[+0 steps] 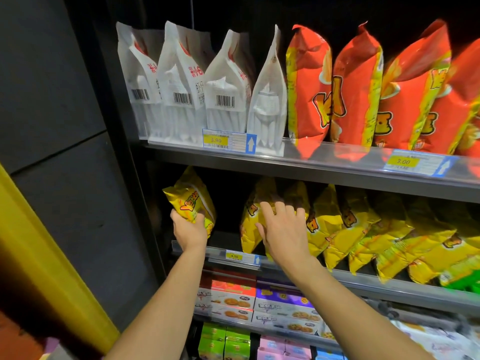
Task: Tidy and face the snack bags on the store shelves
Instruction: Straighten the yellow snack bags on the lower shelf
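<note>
Fingers (pixel 175 216) grip a crinkled, tilted yellow bag (pixel 191 201).

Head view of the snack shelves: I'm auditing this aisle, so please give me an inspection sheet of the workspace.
Surface: middle shelf, with a gap between the loose yellow bag and the row.
Job's things: loose yellow bag held apart at the left; yellow bag row tilted and overlapping; white bags and red bags on the shelf above.
Clutter: nothing seen.
Hands: left hand grips the loose yellow bag; right hand rests, fingers spread, on the row's leftmost bag.
Cables: nothing seen.
Surroundings: biscuit boxes on lower shelves; dark side panel at the left.
</note>
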### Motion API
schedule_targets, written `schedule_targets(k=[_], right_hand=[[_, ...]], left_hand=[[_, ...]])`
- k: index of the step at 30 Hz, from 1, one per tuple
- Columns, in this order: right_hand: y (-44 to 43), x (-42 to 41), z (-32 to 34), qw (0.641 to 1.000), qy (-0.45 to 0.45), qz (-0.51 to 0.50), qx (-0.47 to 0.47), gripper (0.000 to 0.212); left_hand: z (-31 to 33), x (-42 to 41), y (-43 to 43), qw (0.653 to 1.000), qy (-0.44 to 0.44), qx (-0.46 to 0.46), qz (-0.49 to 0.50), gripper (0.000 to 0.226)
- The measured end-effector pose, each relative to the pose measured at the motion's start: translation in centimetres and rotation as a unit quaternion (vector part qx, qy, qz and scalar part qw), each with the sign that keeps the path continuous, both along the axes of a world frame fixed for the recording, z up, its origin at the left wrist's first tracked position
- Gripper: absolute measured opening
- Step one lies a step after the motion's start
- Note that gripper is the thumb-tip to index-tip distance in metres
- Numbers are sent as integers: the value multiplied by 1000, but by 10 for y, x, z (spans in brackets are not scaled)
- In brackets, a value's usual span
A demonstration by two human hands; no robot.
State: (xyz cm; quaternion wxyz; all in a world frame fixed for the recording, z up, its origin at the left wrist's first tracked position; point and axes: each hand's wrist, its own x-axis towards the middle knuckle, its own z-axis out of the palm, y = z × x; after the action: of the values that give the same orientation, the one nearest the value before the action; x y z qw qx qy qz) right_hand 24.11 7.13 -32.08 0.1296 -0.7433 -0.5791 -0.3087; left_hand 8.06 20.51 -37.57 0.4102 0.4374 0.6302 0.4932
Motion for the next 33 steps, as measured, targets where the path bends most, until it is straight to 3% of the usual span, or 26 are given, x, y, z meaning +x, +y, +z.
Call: schedule_targets(k=[16,24,28,33], right_hand=[[6,5,2,999,21,4,45,29],[10,7,10,996,13,14,88,31],[9,6,7,993,20,43,109,26],[3,4,2,982,76,90,146,17]], left_hand=[[-3,-10,11,996,-60,-53,49,72],[7,-7,-29,998,-53,-5,34,98],[14,8,-67,998,0,56,-18,100],[24,28,-98,974,89,127,-166,104]])
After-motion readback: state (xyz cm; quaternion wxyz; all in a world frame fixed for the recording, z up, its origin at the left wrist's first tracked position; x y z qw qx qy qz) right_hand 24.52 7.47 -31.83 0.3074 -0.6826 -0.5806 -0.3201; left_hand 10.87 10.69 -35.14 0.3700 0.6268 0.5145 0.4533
